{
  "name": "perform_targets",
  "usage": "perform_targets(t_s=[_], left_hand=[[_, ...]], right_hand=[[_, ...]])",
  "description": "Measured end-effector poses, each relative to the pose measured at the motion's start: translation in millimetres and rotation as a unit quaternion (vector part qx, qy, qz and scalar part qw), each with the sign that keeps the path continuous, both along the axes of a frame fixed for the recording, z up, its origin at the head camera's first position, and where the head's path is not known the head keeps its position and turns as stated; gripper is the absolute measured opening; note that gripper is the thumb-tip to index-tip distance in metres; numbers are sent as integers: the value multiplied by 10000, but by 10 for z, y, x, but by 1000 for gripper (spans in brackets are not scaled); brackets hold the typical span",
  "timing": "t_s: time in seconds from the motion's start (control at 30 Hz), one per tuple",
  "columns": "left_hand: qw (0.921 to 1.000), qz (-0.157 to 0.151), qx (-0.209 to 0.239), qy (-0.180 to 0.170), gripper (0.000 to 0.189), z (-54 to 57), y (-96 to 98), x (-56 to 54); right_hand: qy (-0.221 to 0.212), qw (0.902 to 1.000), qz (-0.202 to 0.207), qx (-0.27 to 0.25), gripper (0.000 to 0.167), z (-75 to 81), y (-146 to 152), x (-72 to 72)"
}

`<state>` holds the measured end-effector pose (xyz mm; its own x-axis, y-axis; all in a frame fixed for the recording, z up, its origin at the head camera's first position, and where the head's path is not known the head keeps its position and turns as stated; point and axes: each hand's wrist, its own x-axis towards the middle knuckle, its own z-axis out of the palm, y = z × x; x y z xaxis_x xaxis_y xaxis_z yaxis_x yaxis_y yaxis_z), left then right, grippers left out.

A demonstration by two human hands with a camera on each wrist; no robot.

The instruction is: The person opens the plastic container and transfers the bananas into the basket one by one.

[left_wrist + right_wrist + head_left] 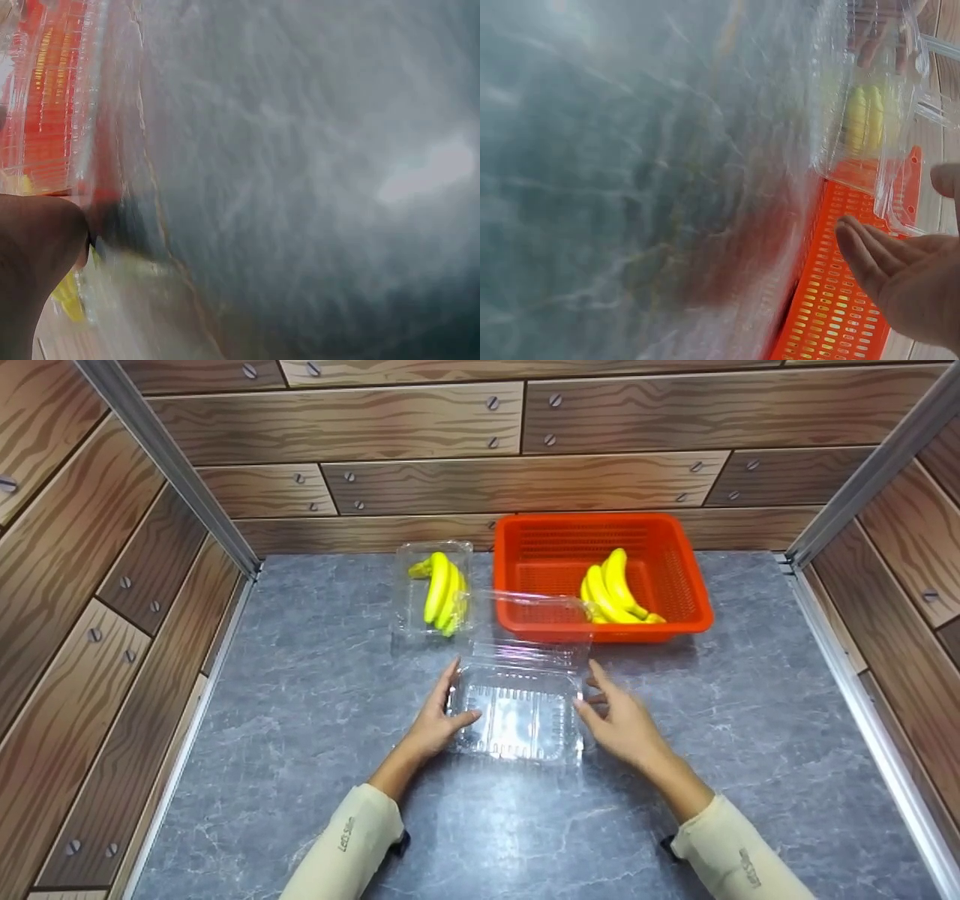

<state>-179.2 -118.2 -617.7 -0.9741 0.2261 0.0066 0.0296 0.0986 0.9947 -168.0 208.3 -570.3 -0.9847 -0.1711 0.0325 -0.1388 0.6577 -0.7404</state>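
A clear plastic clamshell container (517, 720) stands in front of me, its lid (536, 615) raised at the far side. My left hand (435, 724) grips its left wall, thumb over the rim and fingers along the outside. At the right rim is my right hand (622, 724), fingers extended and spread from the thumb. The right wrist view shows these fingers (862, 255) straight, with nothing held between them. Behind the lid, a bunch of bananas (615, 589) lies in a red plastic basket (694, 607).
Back left, a second clear plastic container (409, 600) holds another banana bunch (442, 592). The grey marbled tabletop (315, 697) is bounded by wood-patterned panels (525, 484) at the back and sides, with metal rails (855, 682) along the side edges.
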Motion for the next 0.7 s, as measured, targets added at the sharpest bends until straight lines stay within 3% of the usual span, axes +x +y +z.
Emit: perform_targets(t_s=[0.13,0.27,0.5,0.7], left_hand=[[9999,-83,-102,-50,103,-10,-22,8],[9995,-143,-272,-63,103,-11,-34,14],[9990,-129,-399,-118,103,20,-96,32],[9985,-67,-524,-122,104,10,-215,69]], right_hand=[[-163,9988,443,153,85,-25,-23,63],[-226,9976,639,149,88,-53,-57,74],[-196,9968,769,73,88,-86,-110,37],[-558,9953,770,-158,98,-52,-189,-12]])
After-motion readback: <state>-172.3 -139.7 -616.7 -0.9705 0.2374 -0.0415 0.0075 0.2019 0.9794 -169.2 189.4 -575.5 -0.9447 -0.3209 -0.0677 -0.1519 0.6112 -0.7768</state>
